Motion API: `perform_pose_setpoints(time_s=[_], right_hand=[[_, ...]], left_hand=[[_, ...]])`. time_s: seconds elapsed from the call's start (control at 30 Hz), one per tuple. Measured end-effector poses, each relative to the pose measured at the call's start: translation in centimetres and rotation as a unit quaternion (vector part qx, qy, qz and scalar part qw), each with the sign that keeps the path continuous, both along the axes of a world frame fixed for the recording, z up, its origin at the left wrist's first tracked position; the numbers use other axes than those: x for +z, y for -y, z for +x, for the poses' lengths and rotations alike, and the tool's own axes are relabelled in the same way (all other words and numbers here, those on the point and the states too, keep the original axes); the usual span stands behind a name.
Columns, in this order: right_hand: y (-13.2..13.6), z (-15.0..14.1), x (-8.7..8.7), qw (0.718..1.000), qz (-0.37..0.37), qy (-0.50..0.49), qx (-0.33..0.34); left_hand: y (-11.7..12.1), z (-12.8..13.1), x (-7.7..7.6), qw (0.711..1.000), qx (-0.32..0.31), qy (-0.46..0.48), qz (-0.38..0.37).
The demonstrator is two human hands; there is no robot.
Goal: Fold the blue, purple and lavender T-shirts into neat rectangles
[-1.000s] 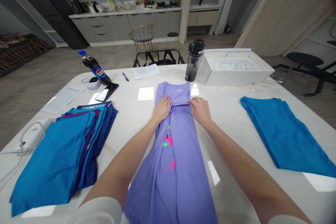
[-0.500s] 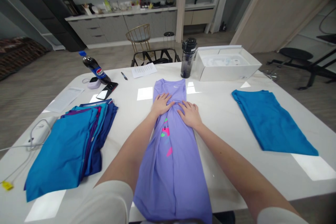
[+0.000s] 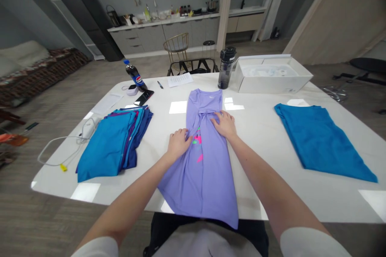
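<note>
A lavender shirt [image 3: 211, 176] with a pink and green print lies lengthwise in front of me, its sides folded inward and its lower hem over the table's near edge. My left hand [image 3: 178, 143] rests at the shirt's left edge, beside the print, fingers slightly bent and thumb apart. Farther up, my right hand [image 3: 225, 124] lies on the right edge below the chest, its fingers spread on the cloth. Neither hand has cloth visibly gripped in it.
A stack of folded blue and purple garments [image 3: 108, 144] is on the left, a folded blue garment [image 3: 322, 140] on the right. Toward the back are a cola bottle [image 3: 135, 76], a phone [image 3: 144, 97], a dark tumbler [image 3: 226, 68] and a white box [image 3: 271, 82]. A cable [image 3: 57, 164] trails left.
My left hand has moved down from the shirt's chest to its left edge. My right hand stays near the upper right edge. The camera view has shifted, showing more floor on the left.
</note>
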State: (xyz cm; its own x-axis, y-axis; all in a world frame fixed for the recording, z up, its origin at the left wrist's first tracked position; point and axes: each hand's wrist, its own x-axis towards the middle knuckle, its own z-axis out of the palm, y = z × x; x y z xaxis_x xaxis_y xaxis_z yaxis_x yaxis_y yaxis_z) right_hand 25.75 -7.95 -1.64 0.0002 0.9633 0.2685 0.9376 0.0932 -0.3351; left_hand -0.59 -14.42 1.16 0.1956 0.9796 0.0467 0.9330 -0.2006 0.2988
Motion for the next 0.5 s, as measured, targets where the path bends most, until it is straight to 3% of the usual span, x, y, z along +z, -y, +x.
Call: perform_pose_setpoints(time_s=[0.1,0.17,0.33,0.5], right_hand=[[1.2,0.0,1.0,0.998,0.016,-0.045,-0.043],[2.9,-0.8,1.6,0.998,0.023,-0.05,-0.036],[8.1,-6.1,2.6,0.983,-0.019,0.026,0.179],[10.7,-11.2,3.4,0.969,-0.049,0.078,0.229]], left_hand=[[3.0,-1.5,0.3,0.999,0.034,-0.012,-0.026],[4.7,-2.1,0.5,0.998,0.045,-0.026,-0.032],[8.7,-3.7,0.8,0.994,0.062,-0.077,-0.044],[12.3,-6.0,1.6,0.985,0.066,-0.14,-0.071]])
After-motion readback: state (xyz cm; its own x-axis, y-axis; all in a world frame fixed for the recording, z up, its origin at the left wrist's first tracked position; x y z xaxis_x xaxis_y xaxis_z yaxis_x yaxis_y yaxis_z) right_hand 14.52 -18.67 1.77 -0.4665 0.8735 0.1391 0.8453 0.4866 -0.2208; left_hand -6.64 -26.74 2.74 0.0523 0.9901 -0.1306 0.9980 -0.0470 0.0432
